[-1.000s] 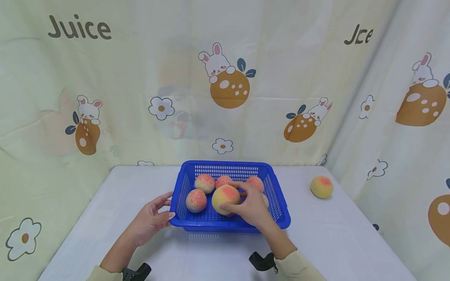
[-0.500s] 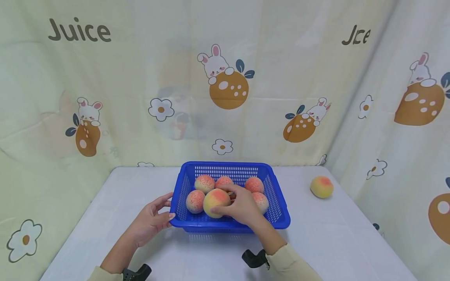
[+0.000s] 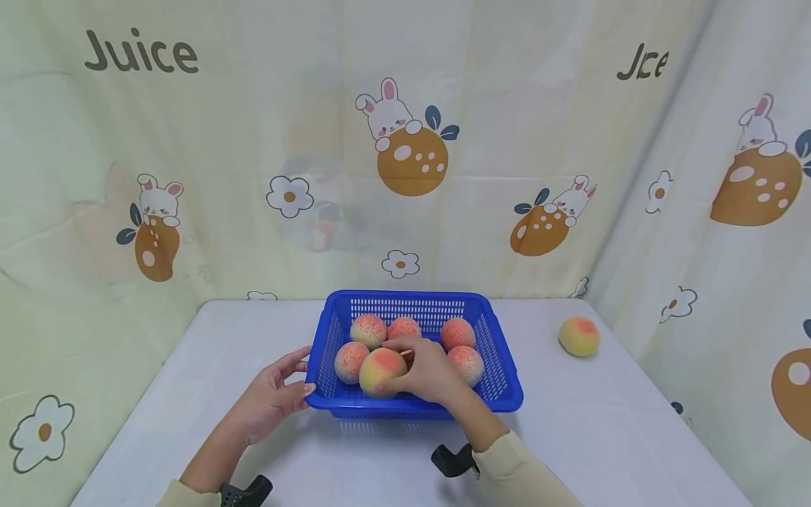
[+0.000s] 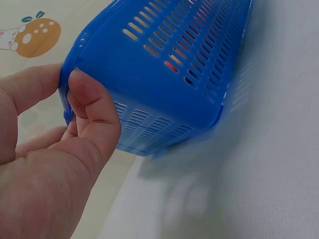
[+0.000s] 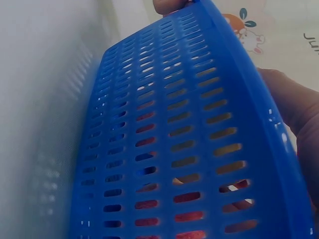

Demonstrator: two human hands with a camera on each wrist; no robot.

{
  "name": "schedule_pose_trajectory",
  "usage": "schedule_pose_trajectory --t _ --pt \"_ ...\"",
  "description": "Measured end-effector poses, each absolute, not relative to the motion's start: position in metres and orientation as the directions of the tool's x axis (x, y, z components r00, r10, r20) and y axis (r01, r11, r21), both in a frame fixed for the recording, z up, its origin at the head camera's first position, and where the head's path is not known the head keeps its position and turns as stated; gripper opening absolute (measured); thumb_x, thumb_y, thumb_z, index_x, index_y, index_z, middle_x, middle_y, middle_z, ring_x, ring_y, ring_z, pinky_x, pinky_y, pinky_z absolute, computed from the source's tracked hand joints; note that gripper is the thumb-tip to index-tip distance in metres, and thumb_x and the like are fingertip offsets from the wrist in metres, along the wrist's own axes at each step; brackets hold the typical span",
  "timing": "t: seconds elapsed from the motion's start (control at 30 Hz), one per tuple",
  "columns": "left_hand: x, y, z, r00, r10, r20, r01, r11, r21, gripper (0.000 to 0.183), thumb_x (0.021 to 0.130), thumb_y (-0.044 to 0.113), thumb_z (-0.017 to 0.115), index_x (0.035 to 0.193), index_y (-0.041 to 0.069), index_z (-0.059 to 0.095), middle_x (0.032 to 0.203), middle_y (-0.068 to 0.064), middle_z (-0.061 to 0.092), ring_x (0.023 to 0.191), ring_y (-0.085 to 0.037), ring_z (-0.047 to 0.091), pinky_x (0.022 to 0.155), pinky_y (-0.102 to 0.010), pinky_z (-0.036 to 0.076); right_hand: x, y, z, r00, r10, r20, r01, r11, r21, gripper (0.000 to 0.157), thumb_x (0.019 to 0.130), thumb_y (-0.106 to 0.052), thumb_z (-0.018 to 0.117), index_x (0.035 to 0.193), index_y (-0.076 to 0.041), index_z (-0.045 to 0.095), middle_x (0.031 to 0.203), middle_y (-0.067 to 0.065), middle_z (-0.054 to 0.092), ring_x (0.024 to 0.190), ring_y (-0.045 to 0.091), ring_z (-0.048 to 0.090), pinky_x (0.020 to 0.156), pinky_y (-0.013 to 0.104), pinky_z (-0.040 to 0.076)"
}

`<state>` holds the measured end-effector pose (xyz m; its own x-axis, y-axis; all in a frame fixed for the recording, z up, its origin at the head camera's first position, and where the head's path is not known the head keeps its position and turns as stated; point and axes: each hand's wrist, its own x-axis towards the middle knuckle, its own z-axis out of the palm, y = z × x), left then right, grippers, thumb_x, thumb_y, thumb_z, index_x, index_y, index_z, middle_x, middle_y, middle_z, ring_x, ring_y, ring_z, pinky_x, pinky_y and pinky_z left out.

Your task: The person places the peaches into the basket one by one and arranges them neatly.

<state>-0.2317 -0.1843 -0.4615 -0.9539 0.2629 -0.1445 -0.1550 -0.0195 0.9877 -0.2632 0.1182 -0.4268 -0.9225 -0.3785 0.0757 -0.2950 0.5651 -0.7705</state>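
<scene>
A blue plastic basket (image 3: 342, 404) stands on the white table with several speckled pink peaches inside, one of them a peach (image 3: 351, 362) at the left. My left hand (image 3: 272, 394) pinches the basket's left rim between thumb and fingers; the left wrist view shows the thumb on the outer wall (image 4: 144, 64). Within the basket, near its front, my right hand (image 3: 427, 370) grips a smooth yellow-red peach (image 3: 380, 373), thumb in front and fingers behind. The right wrist view shows mainly the perforated wall (image 5: 164, 129), which hides most of that hand's work.
Another yellow-red peach (image 3: 579, 336) lies on the table to the right of the basket. A patterned curtain (image 3: 481, 232) hangs behind the table and along its sides. Black wrist mounts (image 3: 453, 461) sit on both wrists.
My right hand has moved the yellow-red peach leftward and slightly lower inside the basket, uncovering a speckled peach at the right. The left hand stays on the rim.
</scene>
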Motion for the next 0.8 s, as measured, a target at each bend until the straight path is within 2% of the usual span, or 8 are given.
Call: schedule_pose_trajectory --t 0.23,0.8 --pt "-0.2329 -0.1842 -0.4628 -0.956 0.255 -0.146 -0.155 -0.013 0.988 0.078 0.095 0.01 0.072 0.161 0.015 0.03 0.137 -0.016 0.044 0.097 -0.018 0.069 0.087 -0.029 0.061 -0.266 0.117 -0.4285 -0.899 -0.431 0.075 -0.344 0.59 -0.73 0.072 0.074 -0.044 0.091 0.136 -0.016 0.066 0.122 -0.001 0.072 0.106 0.017 0.066 0.094 0.04 0.059" --pt "-0.2328 -0.1862 -0.4648 -0.954 0.27 -0.129 -0.138 -0.016 0.99 0.077 0.096 0.008 0.07 0.161 0.013 0.029 0.139 -0.02 0.043 0.097 -0.018 0.069 0.085 -0.028 0.062 -0.2684 0.1119 -0.4333 -0.89 -0.45 0.068 -0.376 0.644 -0.666 0.068 0.075 -0.041 0.092 0.133 -0.014 0.068 0.121 -0.001 0.073 0.106 0.014 0.066 0.097 0.04 0.059"
